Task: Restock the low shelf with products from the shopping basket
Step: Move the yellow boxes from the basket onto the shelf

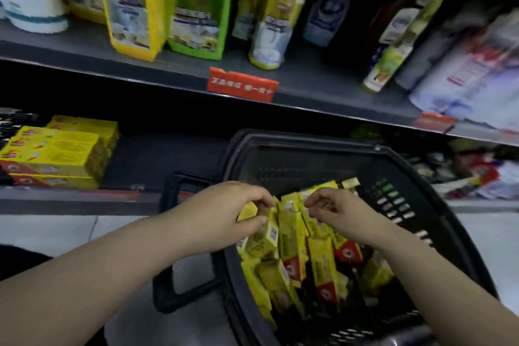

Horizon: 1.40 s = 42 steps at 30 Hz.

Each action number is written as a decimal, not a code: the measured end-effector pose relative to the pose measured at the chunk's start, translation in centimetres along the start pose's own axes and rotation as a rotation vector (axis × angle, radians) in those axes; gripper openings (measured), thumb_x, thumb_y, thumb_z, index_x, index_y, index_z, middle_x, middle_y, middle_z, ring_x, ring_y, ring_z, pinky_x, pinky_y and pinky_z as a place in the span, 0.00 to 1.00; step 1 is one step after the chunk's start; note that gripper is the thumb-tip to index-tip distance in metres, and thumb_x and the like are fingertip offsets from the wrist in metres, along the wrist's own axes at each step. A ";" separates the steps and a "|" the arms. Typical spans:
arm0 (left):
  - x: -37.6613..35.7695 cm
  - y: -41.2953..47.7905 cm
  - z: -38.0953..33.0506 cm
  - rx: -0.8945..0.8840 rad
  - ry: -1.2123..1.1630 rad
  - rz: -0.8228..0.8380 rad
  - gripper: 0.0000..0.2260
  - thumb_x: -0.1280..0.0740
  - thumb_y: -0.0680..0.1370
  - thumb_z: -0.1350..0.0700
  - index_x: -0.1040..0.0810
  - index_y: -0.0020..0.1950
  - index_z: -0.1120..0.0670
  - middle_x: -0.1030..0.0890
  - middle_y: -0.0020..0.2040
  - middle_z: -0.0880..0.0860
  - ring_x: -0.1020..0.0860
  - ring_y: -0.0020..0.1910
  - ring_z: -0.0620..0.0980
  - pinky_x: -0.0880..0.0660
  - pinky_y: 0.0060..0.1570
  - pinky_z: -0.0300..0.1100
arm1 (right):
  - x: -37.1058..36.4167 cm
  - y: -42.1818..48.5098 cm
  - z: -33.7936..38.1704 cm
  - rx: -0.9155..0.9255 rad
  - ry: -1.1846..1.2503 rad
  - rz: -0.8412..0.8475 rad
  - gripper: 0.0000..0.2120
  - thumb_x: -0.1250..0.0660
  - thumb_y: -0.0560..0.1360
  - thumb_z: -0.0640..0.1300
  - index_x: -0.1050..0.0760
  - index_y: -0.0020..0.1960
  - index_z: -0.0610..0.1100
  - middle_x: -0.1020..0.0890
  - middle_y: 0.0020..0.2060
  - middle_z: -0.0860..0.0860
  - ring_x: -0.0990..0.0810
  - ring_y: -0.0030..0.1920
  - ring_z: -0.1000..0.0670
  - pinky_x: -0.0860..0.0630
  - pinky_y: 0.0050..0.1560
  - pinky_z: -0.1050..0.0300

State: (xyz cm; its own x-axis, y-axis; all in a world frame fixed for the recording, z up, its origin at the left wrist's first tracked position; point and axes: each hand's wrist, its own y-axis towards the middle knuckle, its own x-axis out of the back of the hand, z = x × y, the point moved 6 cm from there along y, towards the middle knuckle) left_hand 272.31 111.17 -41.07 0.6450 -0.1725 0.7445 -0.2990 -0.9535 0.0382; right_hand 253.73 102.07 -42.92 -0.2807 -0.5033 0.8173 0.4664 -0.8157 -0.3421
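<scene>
Found yellow boxes (pixel 292 236) packed on end in black shopping basket (pixel 309 146). Observed left hand (pixel 224 216) pinching 1 box by its top, right hand (pixel 339 213) pinching a neighbouring box top. Noted matching stack (pixel 56 154) at left on low shelf (pixel 157 160), beyond basket.

— How many yellow boxes (pixel 292 230) under the fingers (pixel 259 202)?
— About ten, in one black shopping basket (pixel 393 153); they overlap, so I cannot count exactly.
— And on the low shelf (pixel 70 199), left of the fingers?
— One stack (pixel 53 152), at least five boxes of the same kind. Above the fingers, two red shelf labels (pixel 243 84), one blurred.
</scene>
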 end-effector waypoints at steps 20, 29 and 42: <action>-8.8 3.6 -0.7 0.062 0.146 0.356 0.12 0.38 0.78 0.48 0.27 0.61 0.44 0.23 0.54 0.38 0.29 0.38 0.35 0.30 0.40 0.34 | -8.8 2.5 -10.3 -0.325 -0.866 0.186 0.23 0.39 0.76 0.36 0.38 0.70 0.40 0.21 0.55 0.47 0.20 0.51 0.46 0.32 0.32 0.58; -8.5 3.7 -0.2 0.143 0.105 0.323 0.16 0.38 0.78 0.47 0.29 0.66 0.47 0.24 0.60 0.42 0.26 0.57 0.42 0.28 0.54 0.39 | -5.0 2.3 -7.1 -0.269 -0.530 0.133 0.23 0.26 0.66 0.54 0.28 0.55 0.45 0.22 0.46 0.50 0.23 0.47 0.48 0.27 0.39 0.56; -8.1 4.3 2.4 0.636 -0.688 0.096 0.18 0.31 0.74 0.48 0.35 0.58 0.49 0.18 0.47 0.55 0.17 0.41 0.51 0.19 0.38 0.44 | -2.3 2.6 -3.5 -0.234 0.680 -0.160 0.20 0.43 0.79 0.57 0.27 0.57 0.41 0.17 0.36 0.48 0.18 0.35 0.52 0.20 0.38 0.59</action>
State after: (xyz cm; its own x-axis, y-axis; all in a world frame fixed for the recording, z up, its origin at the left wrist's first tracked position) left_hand 267.47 107.84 -48.50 0.9720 -0.1722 0.1602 -0.0637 -0.8484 -0.5255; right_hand 252.62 100.09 -47.30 -0.8240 -0.3764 0.4235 0.2060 -0.8953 -0.3949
